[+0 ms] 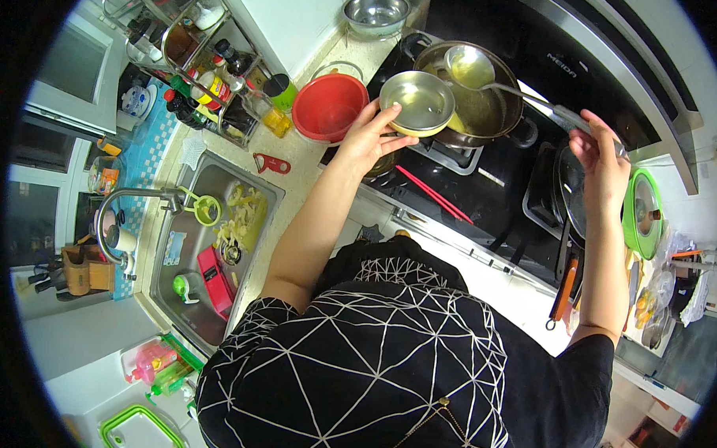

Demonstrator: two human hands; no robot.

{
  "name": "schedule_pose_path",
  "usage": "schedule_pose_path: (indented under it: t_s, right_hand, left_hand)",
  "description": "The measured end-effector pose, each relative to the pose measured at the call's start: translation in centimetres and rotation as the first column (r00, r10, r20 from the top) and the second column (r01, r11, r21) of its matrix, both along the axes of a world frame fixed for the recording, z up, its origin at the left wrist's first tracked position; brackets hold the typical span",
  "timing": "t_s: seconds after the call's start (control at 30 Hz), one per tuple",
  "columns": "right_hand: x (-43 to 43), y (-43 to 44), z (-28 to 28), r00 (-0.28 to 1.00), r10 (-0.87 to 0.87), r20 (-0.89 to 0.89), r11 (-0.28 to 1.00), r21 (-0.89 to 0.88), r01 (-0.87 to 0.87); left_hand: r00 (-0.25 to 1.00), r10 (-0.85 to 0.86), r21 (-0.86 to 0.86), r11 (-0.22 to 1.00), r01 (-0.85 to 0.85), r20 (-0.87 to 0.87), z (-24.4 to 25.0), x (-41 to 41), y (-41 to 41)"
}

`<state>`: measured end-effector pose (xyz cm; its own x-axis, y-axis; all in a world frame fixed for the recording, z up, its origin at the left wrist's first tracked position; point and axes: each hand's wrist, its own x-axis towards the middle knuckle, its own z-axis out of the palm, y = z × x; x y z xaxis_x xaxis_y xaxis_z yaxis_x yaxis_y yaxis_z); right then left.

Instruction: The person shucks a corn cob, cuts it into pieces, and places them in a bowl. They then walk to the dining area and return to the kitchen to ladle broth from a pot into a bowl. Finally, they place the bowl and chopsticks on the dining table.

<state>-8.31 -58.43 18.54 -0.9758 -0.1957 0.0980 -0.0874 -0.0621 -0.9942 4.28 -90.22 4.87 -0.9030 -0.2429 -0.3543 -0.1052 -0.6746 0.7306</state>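
Observation:
My left hand (373,135) holds a small metal bowl (418,101) by its side and base, with a pale yellowish liquid in it. The bowl is at the left edge of a dark two-handled wok (486,119) on the stove. Gripped by its handle in my right hand (601,146) is a metal ladle (470,67), its head over the wok and close beside the bowl, with yellowish liquid in it. Some yellowish liquid also shows in the wok. Red chopsticks (433,194) lie on the black stove top nearer my body.
Left of the bowl stand a red basin (330,107) and an oil bottle (273,119). The sink (193,301) holds peelings and a red slicer (216,281). A lidded pan (573,190) and a green-rimmed lid (642,213) are at the right.

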Motion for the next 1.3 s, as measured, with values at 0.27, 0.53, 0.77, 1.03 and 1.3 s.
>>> schedule_pose_path:
  t_s: [0.27, 0.53, 0.77, 1.03, 1.3]
  right_hand:
    - [4.1, -1.0, -0.1, 0.998, 0.061, -0.009, 0.994, 0.091, -0.060]
    - [6.6, -1.3, -2.6, 0.613, 0.406, -0.678, 0.880, 0.471, -0.060]
    - [5.2, -1.0, -3.3, 0.261, 0.433, -0.863, 0.869, 0.477, 0.134]
    - [-1.3, -1.9, -8.8, 0.373, 0.497, -0.783, 0.770, 0.597, 0.227]
    - [-5.1, -3.1, -15.1, 0.531, 0.455, -0.715, 0.747, 0.631, 0.208]
  left_hand:
    - [0.998, -0.039, -0.030, 0.999, 0.038, -0.040, 1.0, -1.2, 0.4]
    - [0.998, -0.031, -0.014, 0.999, 0.030, -0.047, 1.6, -1.1, 0.2]
    - [1.000, -0.017, -0.071, 0.997, 0.016, -0.013, 1.7, -0.8, -0.5]
    - [0.996, 0.066, -0.055, 0.996, -0.069, -0.052, 1.7, 1.8, -1.7]
    - [0.993, 0.118, -0.108, 0.987, -0.119, -0.018, 1.8, 5.1, -2.9]
